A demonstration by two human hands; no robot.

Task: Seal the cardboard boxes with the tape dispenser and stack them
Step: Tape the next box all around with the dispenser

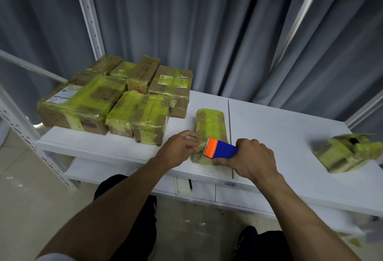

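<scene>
Tape dispenser (220, 150), blue and orange, is gripped by the right hand (251, 159) at the near end of a narrow cardboard box (210, 125) on the white counter (279, 136), while the left hand (178, 149) pinches the loose tape end (200, 143). Neither hand plainly pins the box, so a hard pull may drag it or fold the strip onto itself. Sealed boxes (116, 99) sit piled at left; a crushed box (348, 153) lies well apart at right.
</scene>
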